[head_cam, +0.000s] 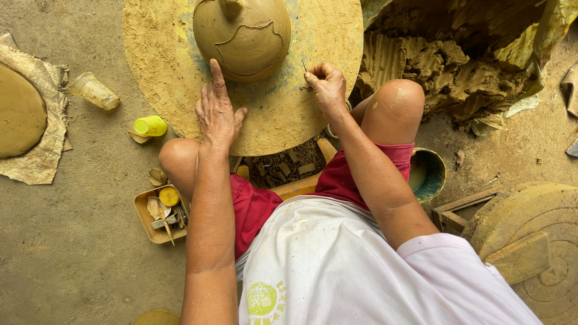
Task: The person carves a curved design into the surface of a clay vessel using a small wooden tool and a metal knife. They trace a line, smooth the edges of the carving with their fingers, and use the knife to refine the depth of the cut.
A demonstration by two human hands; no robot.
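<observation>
The right hand (327, 87) has its fingers pinched shut on a thin pointed tool (304, 65), tip pointing up-frame. The left hand (218, 114) lies flat with fingers spread open on the round clay-coated wheel (162, 54), index tip nearly touching the clay pot (242, 37). The pot sits at top centre, up and left of the tool; the left hand is nearer it.

Packed dirt floor (78, 259), daylight, no walls seen. Clay heap (445, 66) on yellow sheet (557, 24) top right. Cloth (45, 150) left. Plastic cup (93, 91), yellow bottle (150, 126), tool tray (144, 219), bucket (435, 174), wooden disc (542, 241) lower right.
</observation>
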